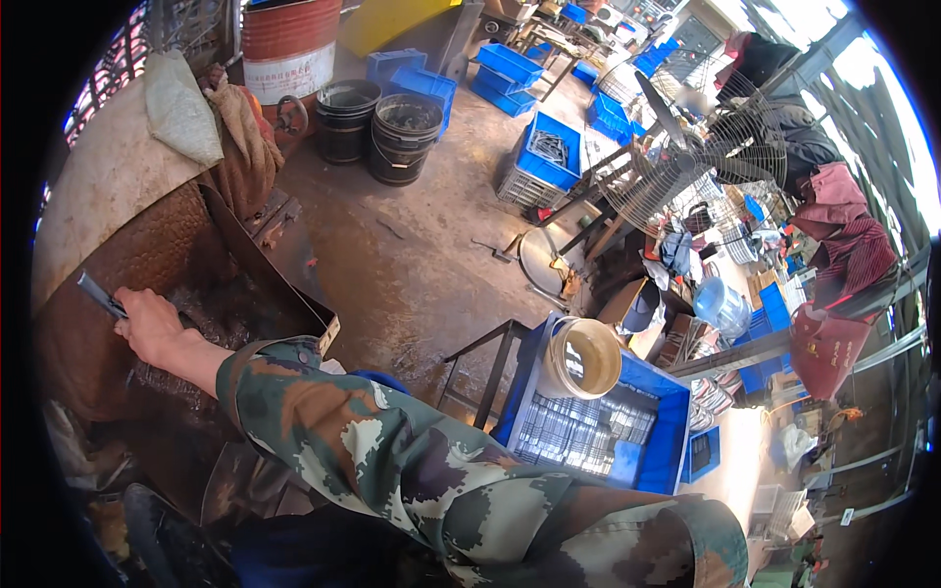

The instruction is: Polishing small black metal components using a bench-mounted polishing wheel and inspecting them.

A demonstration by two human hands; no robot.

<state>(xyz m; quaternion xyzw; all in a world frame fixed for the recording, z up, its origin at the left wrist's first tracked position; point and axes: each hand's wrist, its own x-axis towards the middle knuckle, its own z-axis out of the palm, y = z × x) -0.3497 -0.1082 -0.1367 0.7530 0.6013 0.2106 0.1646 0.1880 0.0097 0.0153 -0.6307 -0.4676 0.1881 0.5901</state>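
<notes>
My right hand [159, 335] reaches far to the left, at the end of a camouflage sleeve [392, 446] that crosses the lower part of the head view. Its fingers are closed round one end of a short, flat grey metal bar [101, 295], whose other end sticks out up and to the left. Hand and bar are inside a rusty, open-sided metal housing [162, 240] with a dark, wet-looking interior. The hand hides part of the bar. My left hand does not show.
A blue crate [676, 416] of stacked metal pieces stands right of my arm, with a cream bucket [583, 361] on it. Two dark buckets [404, 137] and a red drum [289, 44] stand beyond the housing. A caged fan [686, 162] is at far right.
</notes>
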